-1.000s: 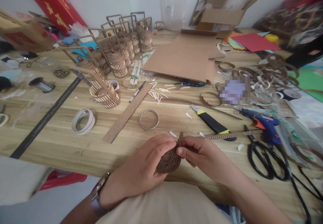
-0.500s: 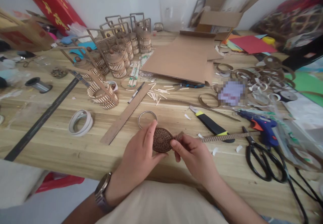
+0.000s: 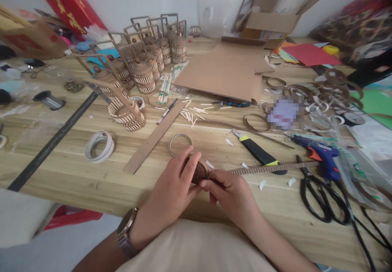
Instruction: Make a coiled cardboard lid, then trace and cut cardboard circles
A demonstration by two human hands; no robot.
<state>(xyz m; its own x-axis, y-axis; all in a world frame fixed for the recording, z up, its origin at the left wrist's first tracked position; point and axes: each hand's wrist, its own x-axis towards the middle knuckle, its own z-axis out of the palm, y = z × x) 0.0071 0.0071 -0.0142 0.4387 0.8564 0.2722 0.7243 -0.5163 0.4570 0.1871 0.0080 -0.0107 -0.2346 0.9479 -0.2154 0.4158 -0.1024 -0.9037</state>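
A brown disc of coiled corrugated cardboard (image 3: 199,172) is held between my two hands above the table's front edge. My left hand (image 3: 176,178) grips it from the left, fingers over its top and thumb underneath, hiding part of it. At the disc's right edge, my right hand (image 3: 229,188) pinches a corrugated cardboard strip (image 3: 263,168) where it meets the coil. The strip's free length runs right across the table. Just beyond my left fingers lies a thin ring (image 3: 180,145).
A utility knife (image 3: 259,151), black scissors (image 3: 321,198) and a blue glue gun (image 3: 324,157) lie to the right. Tape rolls (image 3: 98,146) and a flat cardboard strip (image 3: 154,139) are leftward. Behind stand several small lantern-like baskets (image 3: 143,76) and cardboard sheets (image 3: 217,74).
My left fingers have moved over the disc and cover more of it. The disc has turned and tilted. My right hand has shifted slightly left along its edge.
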